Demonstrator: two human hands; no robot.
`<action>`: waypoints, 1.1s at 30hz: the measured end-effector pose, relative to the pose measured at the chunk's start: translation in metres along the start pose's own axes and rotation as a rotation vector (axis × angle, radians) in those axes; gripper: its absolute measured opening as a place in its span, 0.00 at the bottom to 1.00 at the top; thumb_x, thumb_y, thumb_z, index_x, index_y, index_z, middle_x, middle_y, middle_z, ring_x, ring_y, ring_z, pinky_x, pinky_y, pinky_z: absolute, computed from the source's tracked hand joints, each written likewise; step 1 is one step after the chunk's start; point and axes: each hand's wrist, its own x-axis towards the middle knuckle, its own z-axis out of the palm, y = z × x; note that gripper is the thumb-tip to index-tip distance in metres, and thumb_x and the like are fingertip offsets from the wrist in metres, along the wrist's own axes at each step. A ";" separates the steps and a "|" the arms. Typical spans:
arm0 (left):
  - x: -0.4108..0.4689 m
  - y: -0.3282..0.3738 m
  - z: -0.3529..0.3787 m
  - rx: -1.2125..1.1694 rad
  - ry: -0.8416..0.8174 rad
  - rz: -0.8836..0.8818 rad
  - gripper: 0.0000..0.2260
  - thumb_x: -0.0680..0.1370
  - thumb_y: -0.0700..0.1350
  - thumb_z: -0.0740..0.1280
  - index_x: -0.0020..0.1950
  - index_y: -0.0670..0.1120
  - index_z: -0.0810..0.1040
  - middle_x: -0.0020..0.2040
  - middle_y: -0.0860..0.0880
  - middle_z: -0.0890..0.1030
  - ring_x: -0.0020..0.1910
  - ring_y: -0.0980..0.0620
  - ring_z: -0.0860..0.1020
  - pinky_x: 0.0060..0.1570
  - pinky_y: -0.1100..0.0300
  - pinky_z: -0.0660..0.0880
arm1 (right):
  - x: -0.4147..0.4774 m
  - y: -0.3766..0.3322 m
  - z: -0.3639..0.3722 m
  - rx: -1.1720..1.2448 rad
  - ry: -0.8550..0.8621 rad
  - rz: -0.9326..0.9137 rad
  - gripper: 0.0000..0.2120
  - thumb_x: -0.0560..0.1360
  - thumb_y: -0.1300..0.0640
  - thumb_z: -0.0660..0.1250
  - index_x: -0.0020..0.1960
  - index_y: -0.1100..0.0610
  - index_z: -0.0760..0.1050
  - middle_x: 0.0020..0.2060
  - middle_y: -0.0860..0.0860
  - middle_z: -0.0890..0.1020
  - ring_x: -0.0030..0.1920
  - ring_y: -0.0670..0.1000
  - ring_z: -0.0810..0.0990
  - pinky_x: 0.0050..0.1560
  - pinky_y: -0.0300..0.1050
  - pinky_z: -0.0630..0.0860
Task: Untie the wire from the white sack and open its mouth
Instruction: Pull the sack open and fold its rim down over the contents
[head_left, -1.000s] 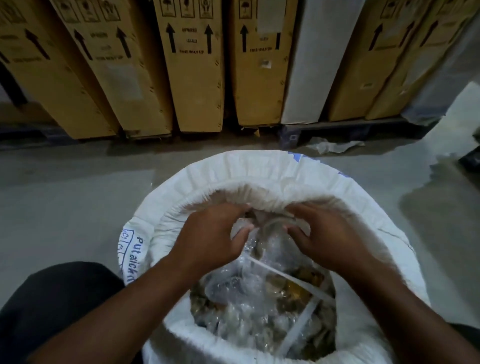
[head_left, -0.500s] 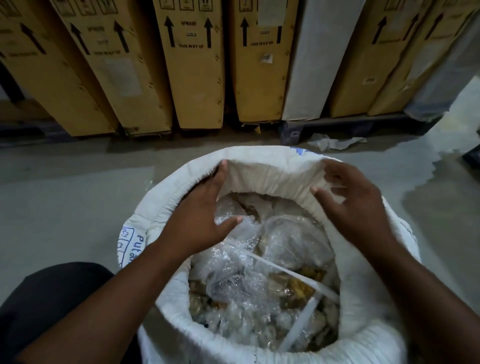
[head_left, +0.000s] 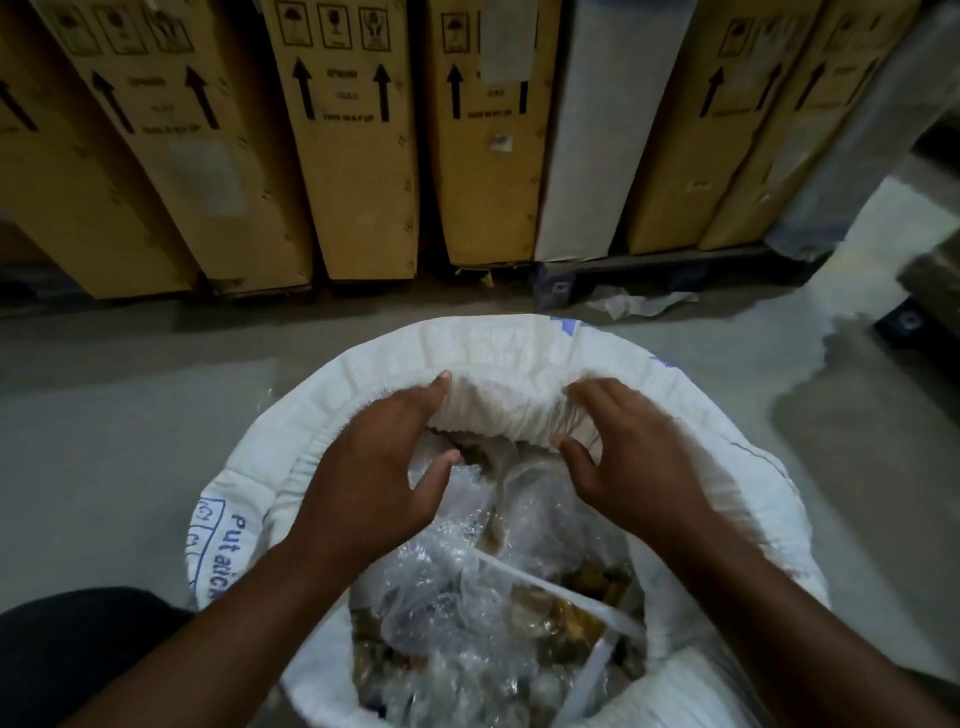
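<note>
The white woven sack (head_left: 498, 348) stands open in front of me, its mouth rolled down into a thick rim. My left hand (head_left: 374, 478) and my right hand (head_left: 634, 467) both rest on the far inner fold of that rim, fingers over the cloth and thumbs inside, pinching it. Inside lie crumpled clear plastic wrap (head_left: 447, 613), brownish contents and a flat white strap (head_left: 550, 582) running across. No wire shows anywhere in this view.
Tall cardboard cartons (head_left: 353, 182) and a white panel (head_left: 587, 156) lean in a row behind the sack on a dark pallet (head_left: 649, 265). A scrap of plastic (head_left: 639, 304) lies on the concrete floor. My dark trouser leg (head_left: 67, 654) is at the lower left.
My hands left the plastic inside the sack, spread out to the rim, and have now closed in on the far fold of the rim. The mouth stays open.
</note>
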 end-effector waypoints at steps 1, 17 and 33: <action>0.000 0.000 0.001 0.033 -0.011 0.031 0.34 0.76 0.49 0.76 0.80 0.49 0.69 0.69 0.50 0.79 0.68 0.51 0.76 0.67 0.51 0.74 | -0.002 -0.002 0.000 -0.003 0.032 -0.032 0.23 0.73 0.52 0.75 0.67 0.54 0.75 0.63 0.50 0.79 0.62 0.51 0.76 0.62 0.42 0.70; 0.004 -0.055 -0.005 0.603 -0.254 -0.157 0.50 0.67 0.73 0.62 0.84 0.48 0.59 0.81 0.47 0.67 0.81 0.48 0.64 0.78 0.42 0.34 | 0.004 0.015 0.019 -0.247 -0.237 0.043 0.55 0.69 0.24 0.61 0.84 0.48 0.40 0.83 0.46 0.37 0.82 0.52 0.32 0.78 0.51 0.28; 0.081 -0.083 -0.031 0.591 0.036 -0.122 0.43 0.73 0.55 0.59 0.86 0.46 0.48 0.83 0.39 0.60 0.82 0.37 0.57 0.76 0.28 0.53 | 0.051 0.012 -0.004 -0.241 -0.013 -0.022 0.48 0.75 0.53 0.70 0.84 0.55 0.44 0.84 0.50 0.42 0.82 0.52 0.35 0.81 0.49 0.33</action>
